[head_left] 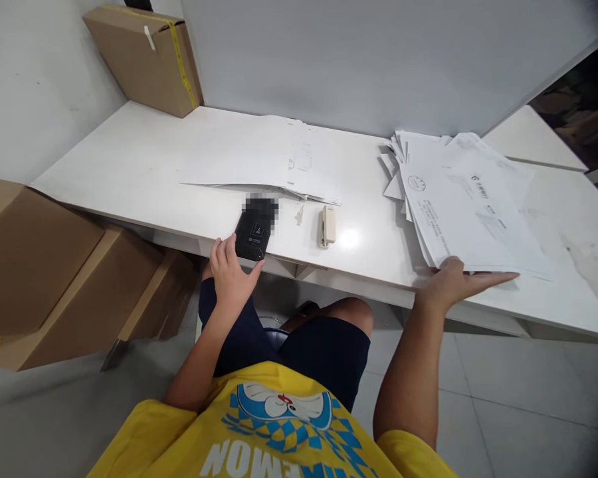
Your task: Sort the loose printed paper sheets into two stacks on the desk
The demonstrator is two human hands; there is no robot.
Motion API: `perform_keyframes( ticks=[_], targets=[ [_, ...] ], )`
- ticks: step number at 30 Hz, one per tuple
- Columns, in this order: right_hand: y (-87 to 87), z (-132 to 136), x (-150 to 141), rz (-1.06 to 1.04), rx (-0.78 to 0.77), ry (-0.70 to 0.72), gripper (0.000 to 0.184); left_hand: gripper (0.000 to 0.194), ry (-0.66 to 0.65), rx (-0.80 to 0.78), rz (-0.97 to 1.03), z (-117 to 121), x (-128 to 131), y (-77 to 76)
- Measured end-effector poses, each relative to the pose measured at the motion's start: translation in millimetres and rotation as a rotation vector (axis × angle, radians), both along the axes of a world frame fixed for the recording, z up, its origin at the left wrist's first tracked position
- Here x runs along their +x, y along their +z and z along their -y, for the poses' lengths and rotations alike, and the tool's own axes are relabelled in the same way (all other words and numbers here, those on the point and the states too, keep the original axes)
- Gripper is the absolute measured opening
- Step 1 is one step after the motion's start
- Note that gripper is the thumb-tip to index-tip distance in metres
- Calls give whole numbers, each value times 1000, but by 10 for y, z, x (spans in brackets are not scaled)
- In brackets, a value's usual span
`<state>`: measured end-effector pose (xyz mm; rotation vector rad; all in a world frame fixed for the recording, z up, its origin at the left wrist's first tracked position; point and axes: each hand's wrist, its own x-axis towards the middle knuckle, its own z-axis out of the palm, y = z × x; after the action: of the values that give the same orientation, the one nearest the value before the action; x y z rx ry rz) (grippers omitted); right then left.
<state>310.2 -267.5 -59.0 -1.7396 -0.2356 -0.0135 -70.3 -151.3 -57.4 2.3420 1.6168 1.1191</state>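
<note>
And here at the right of the white desk (371, 255) it's the loose stack of printed white envelopes (473, 199) that has the right hand (448, 287) at its near edge, the thumb up against the paper and the other fingers stretched out straight along that border, well apart from the thumb; whether they actually pinch the sheets, I can't tell. The stack is untidy, its far left corners fanned and sticking out at odd angles. Over to the left hand (232, 275), and it's holding the black phone (254, 232) by its lower end, fingertips along the left side, thumb at the near right corner, with that end about level with the desk's front edge; the phone's upper part is pixelated out. So the step in hand, as I judge it, is two-sided: phone kept under control on one side, envelopes handled at the edge on the other. Any lift of those envelopes would seem to call for fingers well under the border and a firm thumb on top, since a loose pile like this could slide apart. Between the hands, just right of the phone, sits a cream stapler (328, 227), touched by neither. Behind phone and stapler lies a second, flatter pile of white papers (259, 153), and farther back on the left a brown cardboard box (139, 60) with yellow tape leans against the wall.
</note>
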Motion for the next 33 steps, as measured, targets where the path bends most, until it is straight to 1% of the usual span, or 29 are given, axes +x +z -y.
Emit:
perform_keyframes(
  ticks=[2,3,6,8,9,10,12,15,16,18,20,22,24,26,31,33],
  targets=[
    [-8,-5,1,22,11,-136,102,75,-12,21,-7,-4,-24,-8],
    [-11,-10,0,21,12,-175,102,75,-29,33,-14,-6,-47,-7],
    [-15,-22,-11,0,-23,-183,101,70,-131,50,-21,-41,-160,41],
    [-6,-25,-30,5,-48,-189,99,64,-198,38,-5,-142,-242,129],
    [3,-25,-45,15,-61,-198,98,61,-222,30,4,-236,-273,192],
    [16,-25,-62,32,-70,-209,97,58,-241,24,11,-365,-290,266],
    [47,-25,-102,80,-73,-229,97,53,-276,15,2,-728,-275,434],
    [89,-28,-154,114,-57,-228,97,51,-318,0,-57,-1435,-138,662],
    [98,-29,-164,103,-55,-227,97,54,-362,-17,-108,-1667,-77,709],
    [108,-30,-177,81,-55,-223,96,59,-485,-72,-229,-2054,35,740],
    [107,-29,-181,84,-51,-216,95,62,-563,-119,-281,-2296,105,693],
    [100,-27,-182,100,-46,-205,94,61,-579,-133,-249,-2402,121,603],
    [91,-26,-182,107,-40,-192,94,61,-575,-124,-209,-2423,93,516],
    [87,-27,-182,111,-27,-179,93,61,-576,-110,-203,-2412,42,469],
    [109,-34,-203,118,9,-172,91,65,-556,-96,-144,-2380,-52,485],
    [121,-38,-219,111,13,-174,90,58,-542,-114,-68,-2378,-59,478]
  ],
)
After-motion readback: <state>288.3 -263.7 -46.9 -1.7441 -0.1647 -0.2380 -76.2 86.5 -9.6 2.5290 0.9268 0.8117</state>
